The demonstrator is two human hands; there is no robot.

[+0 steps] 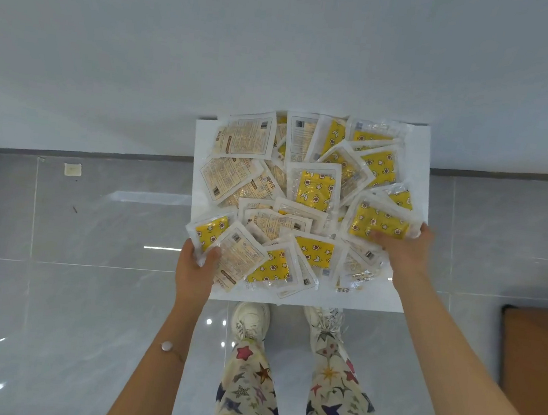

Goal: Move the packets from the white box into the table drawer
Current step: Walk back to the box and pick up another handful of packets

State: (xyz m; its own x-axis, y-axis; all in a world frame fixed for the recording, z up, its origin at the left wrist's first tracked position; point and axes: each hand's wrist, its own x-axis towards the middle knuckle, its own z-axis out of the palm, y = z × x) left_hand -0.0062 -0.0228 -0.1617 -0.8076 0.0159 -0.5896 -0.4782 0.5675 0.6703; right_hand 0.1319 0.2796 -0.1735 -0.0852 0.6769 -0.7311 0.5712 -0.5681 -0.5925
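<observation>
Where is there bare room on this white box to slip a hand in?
On the white box, bare strips run along the far right edge and the near edge by the shoes. The packets crowd the middle, overlapping. The left hand and right hand already grip packets at the near corners.

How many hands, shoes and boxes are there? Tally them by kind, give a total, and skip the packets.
Hands: 2, left hand and right hand
Shoes: 2, left shoe and right shoe
White box: 1
Total: 5
</observation>
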